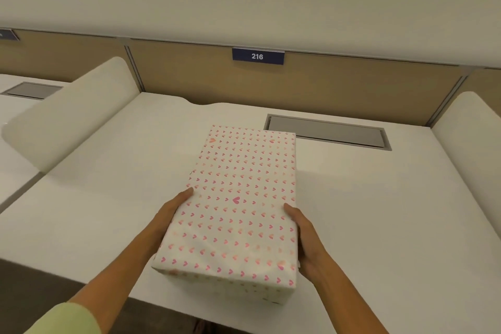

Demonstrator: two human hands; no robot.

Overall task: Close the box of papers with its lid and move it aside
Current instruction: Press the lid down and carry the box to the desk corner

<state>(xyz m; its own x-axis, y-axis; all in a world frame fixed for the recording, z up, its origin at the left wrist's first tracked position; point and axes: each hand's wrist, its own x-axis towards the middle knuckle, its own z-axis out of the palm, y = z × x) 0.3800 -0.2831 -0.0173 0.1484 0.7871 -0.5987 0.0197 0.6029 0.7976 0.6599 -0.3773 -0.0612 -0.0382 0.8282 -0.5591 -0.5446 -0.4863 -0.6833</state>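
Observation:
A long white box [238, 203] printed with small pink hearts lies lengthwise on the white desk [379, 211], its near end at the desk's front edge. The lid covers it, so no papers show. My left hand [169, 214] presses flat against the box's left side, fingers pointing away from me. My right hand [303, 238] grips the right side near the front corner. Both hands hold the box between them.
A grey cable hatch [328, 131] is set in the desk behind the box to the right. White padded dividers stand at the left [73, 111] and right [471, 133]. A tan back panel carries a blue sign reading 216 [257, 56].

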